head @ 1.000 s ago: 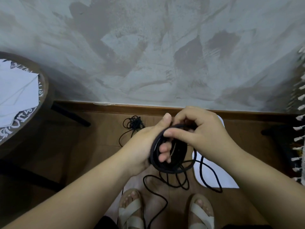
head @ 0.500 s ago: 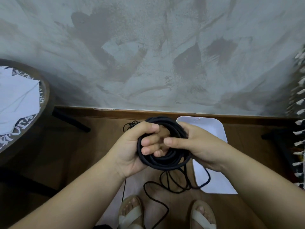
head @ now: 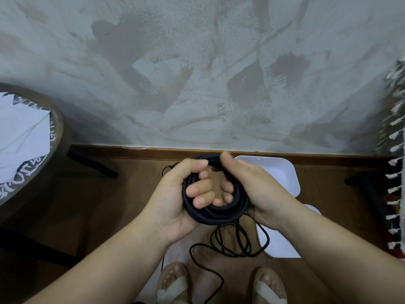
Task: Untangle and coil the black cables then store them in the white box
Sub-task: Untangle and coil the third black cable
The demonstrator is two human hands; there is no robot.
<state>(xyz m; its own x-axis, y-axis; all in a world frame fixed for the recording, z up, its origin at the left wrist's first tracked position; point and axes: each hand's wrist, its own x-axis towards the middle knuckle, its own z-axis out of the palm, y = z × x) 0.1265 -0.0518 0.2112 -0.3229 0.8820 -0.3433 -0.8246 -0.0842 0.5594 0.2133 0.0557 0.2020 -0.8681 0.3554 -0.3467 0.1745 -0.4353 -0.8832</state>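
A coil of black cable (head: 221, 212) is held in front of me above the floor. My left hand (head: 175, 200) grips its left side with the fingers curled through the ring. My right hand (head: 256, 189) holds the right side, thumb over the top of the coil. Loose loops of the same cable (head: 232, 244) hang below and trail down between my feet. The white box (head: 282, 170) lies on the floor behind my right hand, partly hidden by it. A second small tangle of black cable (head: 169, 166) peeks out on the floor behind my left hand.
A round dark table (head: 55, 128) with white papers stands at the left. The grey plastered wall and a wooden skirting board (head: 109, 149) run across ahead. A fringed cloth (head: 394, 150) hangs at the right edge. My sandalled feet (head: 175, 286) stand on the wooden floor.
The coil has turned from edge-on to face me as a ring and has been lifted a little. My right hand shifted from the top of the coil to its right side.
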